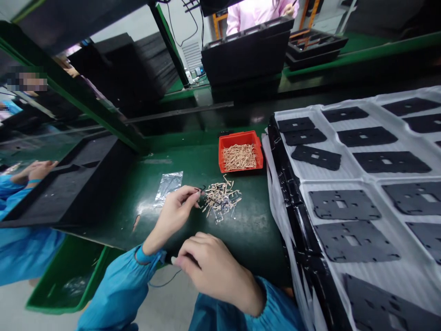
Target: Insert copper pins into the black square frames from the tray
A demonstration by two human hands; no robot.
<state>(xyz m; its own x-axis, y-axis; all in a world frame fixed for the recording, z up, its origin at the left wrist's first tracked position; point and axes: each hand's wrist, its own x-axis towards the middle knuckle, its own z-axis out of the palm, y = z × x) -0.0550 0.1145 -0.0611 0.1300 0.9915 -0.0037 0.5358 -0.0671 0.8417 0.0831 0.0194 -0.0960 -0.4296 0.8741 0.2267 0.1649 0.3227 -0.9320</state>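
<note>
My left hand (175, 209) reaches over the green tabletop, with thumb and forefinger pinched on a small dark hooked piece (202, 189). Just past those fingertips lies a loose pile of small tan strips (220, 195) mixed with clear bits. My right hand (215, 264) is closer to my body, at the table's front edge. Its fingers are curled and the thumb presses against them; whatever they may hold is hidden. A crumpled clear plastic bag (168, 186) rests beyond my left hand.
A red bin (220, 158) of tan strips stands behind the pile. On the right, a white-lined tray (303, 179) carries several black plates (344, 204). A black box (65, 184) and a co-worker's hands (37, 170) are at left. A green crate (58, 305) sits below.
</note>
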